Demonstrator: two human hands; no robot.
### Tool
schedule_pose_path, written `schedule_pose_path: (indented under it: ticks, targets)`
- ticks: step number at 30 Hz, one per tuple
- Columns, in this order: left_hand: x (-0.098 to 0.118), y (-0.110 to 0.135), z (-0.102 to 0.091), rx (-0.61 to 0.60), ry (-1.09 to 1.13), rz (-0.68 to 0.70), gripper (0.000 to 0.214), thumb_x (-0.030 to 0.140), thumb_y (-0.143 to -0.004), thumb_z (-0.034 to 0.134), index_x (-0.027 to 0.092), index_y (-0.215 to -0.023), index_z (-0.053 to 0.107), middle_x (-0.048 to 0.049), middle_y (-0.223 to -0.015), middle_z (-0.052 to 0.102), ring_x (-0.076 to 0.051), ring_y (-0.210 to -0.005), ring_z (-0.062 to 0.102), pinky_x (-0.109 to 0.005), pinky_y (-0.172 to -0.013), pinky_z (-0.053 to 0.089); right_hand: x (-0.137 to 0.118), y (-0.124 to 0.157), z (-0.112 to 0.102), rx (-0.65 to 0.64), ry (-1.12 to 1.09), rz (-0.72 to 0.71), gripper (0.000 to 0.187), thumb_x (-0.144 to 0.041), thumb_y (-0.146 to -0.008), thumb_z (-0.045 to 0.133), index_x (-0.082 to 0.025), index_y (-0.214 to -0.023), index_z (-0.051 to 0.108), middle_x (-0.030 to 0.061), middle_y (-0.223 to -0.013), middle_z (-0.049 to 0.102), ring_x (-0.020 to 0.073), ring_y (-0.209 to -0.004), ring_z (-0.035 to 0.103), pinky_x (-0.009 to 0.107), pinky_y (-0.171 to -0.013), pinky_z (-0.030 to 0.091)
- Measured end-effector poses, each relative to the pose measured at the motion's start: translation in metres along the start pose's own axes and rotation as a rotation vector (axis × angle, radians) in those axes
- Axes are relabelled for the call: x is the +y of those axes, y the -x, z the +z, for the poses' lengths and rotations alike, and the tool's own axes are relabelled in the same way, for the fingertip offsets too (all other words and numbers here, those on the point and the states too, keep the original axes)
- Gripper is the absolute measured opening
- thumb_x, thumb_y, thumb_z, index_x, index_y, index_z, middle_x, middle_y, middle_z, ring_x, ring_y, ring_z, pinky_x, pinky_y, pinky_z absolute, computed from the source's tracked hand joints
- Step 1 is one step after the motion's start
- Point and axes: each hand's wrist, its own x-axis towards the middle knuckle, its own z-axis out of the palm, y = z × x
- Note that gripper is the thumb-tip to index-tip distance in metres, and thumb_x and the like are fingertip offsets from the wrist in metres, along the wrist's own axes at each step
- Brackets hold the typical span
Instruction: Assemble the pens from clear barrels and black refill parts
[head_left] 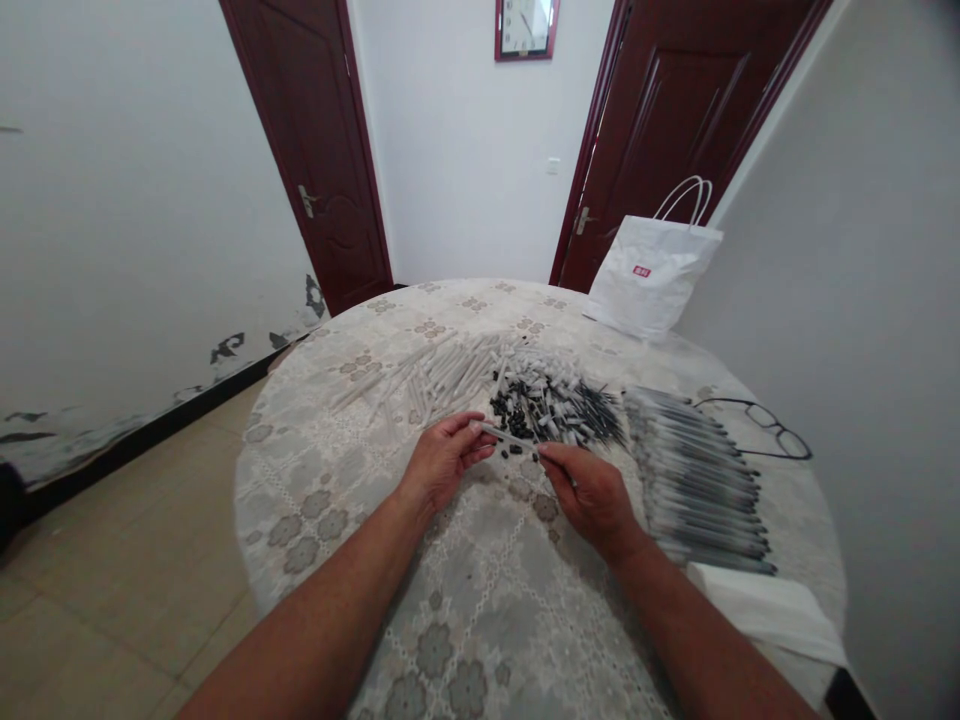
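Head view, left to right: which items come first?

A dark red door (300, 130) stands beyond the table. On the patterned tablecloth (442, 650), loose pale tubes (457, 372) lie in a fanned heap.

State the grip of the left hand (442, 460).

From where I stand, its thumb and fingertips pinch the left end of a slim tube (506, 435). The other fingers are loosely bent.

Give the position of that tube.

It spans the space between the two hands, on the near side of a mixed pile. Whether it touches the cloth, I cannot tell.

List the pile's contents.

Small black pieces (517, 420) at the left, small white pieces (551, 365) behind and among them, thin dark rods (604, 412) at the right.

State the grip of the right hand (592, 495).

Thumb and index finger pinch the tube's right end; the remaining fingers are curled inward.

Complete the right side.

A white bag (652, 275) stands at the table's far side. Nearer, pen-like sticks (697, 480) lie side by side in a row, slightly blurred. Glasses (787, 438) rest just beside them, and a folded white item (765, 610) lies at the row's near end.
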Motion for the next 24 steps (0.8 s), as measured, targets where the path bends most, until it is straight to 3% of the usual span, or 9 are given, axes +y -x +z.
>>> schedule_pose_path:
  ticks: [4, 9, 16, 24]
  targets:
    - [0.002, 0.001, 0.0, -0.023, -0.054, 0.003, 0.026, 0.02, -0.08, 0.073, 0.012, -0.104, 0.068, -0.0125, -0.099, 0.074, -0.016, -0.079, 0.072, -0.026, -0.074, 0.06, -0.005, 0.0, -0.002, 0.005, -0.001, 0.042, 0.022, -0.03, -0.092, 0.057, -0.027, -0.109, 0.071, 0.0053, -0.102, 0.076, 0.0219, -0.09, 0.072, 0.035, -0.084, 0.056]
    - [0.001, -0.001, -0.001, -0.05, -0.073, 0.0, 0.027, 0.021, -0.08, 0.074, 0.012, -0.104, 0.067, -0.0131, -0.098, 0.074, -0.016, -0.079, 0.073, -0.026, -0.076, 0.06, -0.013, -0.002, -0.004, -0.029, -0.078, 0.222, 0.021, -0.036, -0.093, 0.056, -0.024, -0.106, 0.069, 0.0032, -0.084, 0.076, 0.0189, -0.074, 0.073, 0.029, -0.071, 0.056]
    - [0.003, 0.002, 0.006, 0.0, -0.048, 0.039, 0.025, 0.021, -0.08, 0.073, 0.012, -0.102, 0.067, -0.0106, -0.095, 0.074, -0.016, -0.08, 0.072, -0.026, -0.078, 0.06, -0.023, -0.006, 0.007, 0.017, -0.515, 0.59, 0.028, -0.043, -0.089, 0.061, -0.018, -0.1, 0.065, 0.0061, -0.084, 0.076, 0.0179, -0.07, 0.072, 0.03, -0.066, 0.059]
    - [0.005, 0.002, 0.01, 0.014, -0.114, 0.066, 0.029, 0.025, -0.079, 0.074, 0.011, -0.103, 0.067, -0.011, -0.098, 0.074, -0.018, -0.084, 0.072, -0.031, -0.082, 0.06, -0.014, -0.012, 0.013, 0.023, -0.872, 0.842, 0.032, -0.042, -0.079, 0.07, -0.017, -0.095, 0.06, 0.0061, -0.084, 0.074, 0.0153, -0.065, 0.07, 0.027, -0.058, 0.057]
